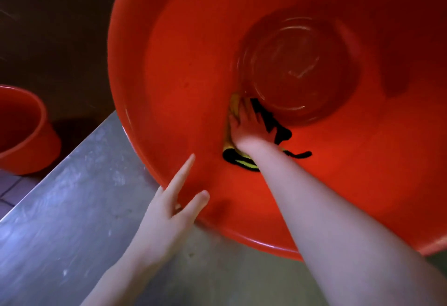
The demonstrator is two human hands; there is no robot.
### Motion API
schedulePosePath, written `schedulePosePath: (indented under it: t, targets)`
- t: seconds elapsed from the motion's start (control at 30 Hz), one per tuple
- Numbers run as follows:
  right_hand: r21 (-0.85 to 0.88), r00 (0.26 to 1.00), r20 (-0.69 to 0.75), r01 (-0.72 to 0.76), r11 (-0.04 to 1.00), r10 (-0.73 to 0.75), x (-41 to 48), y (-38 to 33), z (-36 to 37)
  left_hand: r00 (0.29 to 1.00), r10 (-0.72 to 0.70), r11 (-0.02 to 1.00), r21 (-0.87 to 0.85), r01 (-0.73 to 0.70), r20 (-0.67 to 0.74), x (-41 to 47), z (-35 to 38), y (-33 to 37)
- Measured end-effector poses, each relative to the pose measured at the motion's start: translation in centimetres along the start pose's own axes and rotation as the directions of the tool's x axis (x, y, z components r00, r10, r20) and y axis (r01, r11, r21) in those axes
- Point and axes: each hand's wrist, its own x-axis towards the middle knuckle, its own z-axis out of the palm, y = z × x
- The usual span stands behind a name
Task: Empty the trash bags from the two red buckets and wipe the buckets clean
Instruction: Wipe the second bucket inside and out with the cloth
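A large red bucket (183, 63) lies tilted on a steel table, its mouth facing me, and fills most of the view. Deep inside, my right hand (246, 124) presses a black and yellow cloth (239, 158) flat against the lower wall, just beside the round bottom. My left hand (174, 199) rests on the near rim, thumb inside the wall and fingers spread along the edge. A second red bucket (26, 136) stands upright on the floor at the left. No trash bag shows in either bucket.
The steel table (72, 208) runs under the bucket, its edge slanting from lower left to upper middle. Pale tiled floor (9, 189) shows below that edge. The background at upper left is dark.
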Motion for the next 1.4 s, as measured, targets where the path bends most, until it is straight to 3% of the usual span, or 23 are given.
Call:
schedulePosePath:
  t: [0.1,0.17,0.23,0.4,0.47,0.57,0.63,0.7,0.8,0.87,0.93,1.03,1.1,1.23,1.33,1.4]
  targets:
    - [-0.072,0.999,-0.002,0.053,0.996,-0.054,0.0,0.9,0.0,0.975,0.143,0.972,0.208,-0.106,-0.172,0.3,-1.8,0.1]
    - [-0.098,0.997,0.001,0.076,0.992,-0.076,0.1,1.1,-0.2,0.872,0.373,0.882,0.414,-0.227,-0.317,2.1,-4.1,0.8]
    - [-0.131,0.996,0.005,0.086,0.988,-0.086,0.1,1.0,-0.2,0.803,0.512,0.788,0.539,-0.297,-0.306,4.4,-6.2,1.9]
    - [-0.149,0.995,-0.029,0.087,0.985,-0.093,-1.7,0.0,-0.3,0.814,0.485,0.781,0.577,-0.240,-0.318,6.3,-5.9,1.6]
    - [-0.112,0.979,-0.044,0.192,0.975,-0.198,-4.7,-2.2,1.2,0.810,0.473,0.797,0.562,-0.224,-0.348,6.2,-5.2,0.8]
    - [-0.070,0.886,-0.166,0.428,0.901,-0.434,-12.8,-5.9,5.2,0.822,0.402,0.843,0.513,-0.160,-0.404,5.7,-4.2,-0.6]
    - [-0.096,0.860,-0.197,0.460,0.883,-0.470,-15.1,-6.9,6.2,0.831,0.396,0.855,0.487,-0.178,-0.391,5.4,-4.2,-1.4]
    - [-0.120,0.892,-0.166,0.405,0.907,-0.420,-12.8,-6.4,5.4,0.838,0.406,0.859,0.466,-0.213,-0.364,5.6,-4.8,-2.0]
    - [-0.121,0.985,-0.099,0.127,0.985,-0.139,-5.8,-4.6,2.6,0.852,0.377,0.888,0.404,-0.221,-0.363,5.5,-5.1,-2.1]
    - [-0.082,0.999,-0.038,-0.013,0.997,0.010,-1.7,-3.5,0.5,0.863,0.378,0.890,0.388,-0.239,-0.336,5.4,-5.0,-2.1]
    - [-0.095,0.997,-0.054,-0.062,0.994,0.057,0.3,-3.1,-0.5,0.864,0.377,0.892,0.382,-0.242,-0.333,5.5,-5.1,-2.2]
    - [-0.124,0.997,-0.080,-0.018,0.992,0.009,-0.8,-4.3,0.4,0.878,0.336,0.915,0.341,-0.218,-0.341,5.6,-5.0,-2.3]
    - [-0.105,0.985,-0.108,0.123,0.987,-0.134,-4.1,-5.9,2.2,0.881,0.324,0.918,0.341,-0.204,-0.345,5.5,-5.0,-2.4]
    - [-0.115,0.886,-0.220,0.392,0.913,-0.408,-13.4,-8.0,5.7,0.874,0.328,0.923,0.317,-0.217,-0.358,5.0,-5.1,-2.2]
    - [-0.101,0.897,-0.220,0.370,0.923,-0.384,-12.6,-7.2,5.3,0.875,0.365,0.907,0.332,-0.258,-0.318,5.3,-5.2,-2.3]
    - [-0.077,0.935,-0.246,0.242,0.967,-0.254,-9.2,-6.6,4.3,0.876,0.351,0.912,0.333,-0.239,-0.331,5.4,-5.2,-2.2]
